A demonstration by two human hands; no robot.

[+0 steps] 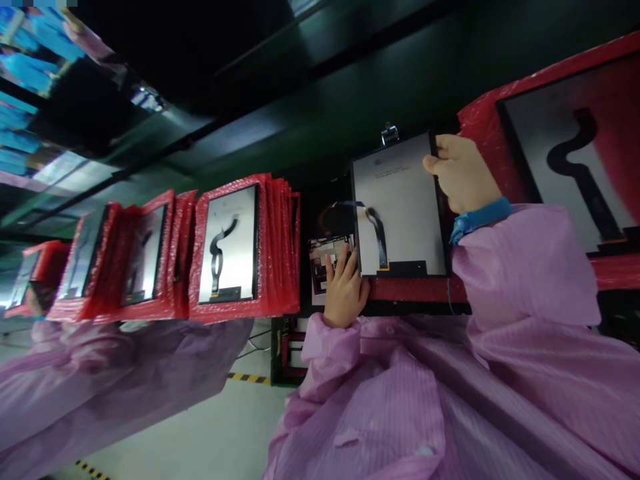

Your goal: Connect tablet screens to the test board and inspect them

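Observation:
My right hand [463, 170] pinches the right edge of a flat display panel [407, 207] near its top corner, thumb on its pale back. The panel is tilted up, with a dark frame and a black flex cable [379, 233] on its lower left. My left hand [345, 290] lies with fingers apart over an opened device [319, 263] with visible inner parts, just left of the panel. The panel's lower left edge is close to the left fingertips; whether they touch it I cannot tell. Part of the device is hidden by the hand.
Left stands a stack of red bubble-wrap sheets with a display panel [233, 247] in front; more such stacks [145, 253] follow. At right another panel [575, 153] rests on red bubble wrap [480, 127]. A metal clip [389, 133] is behind the held panel. A co-worker's pink sleeve [85, 347] shows left.

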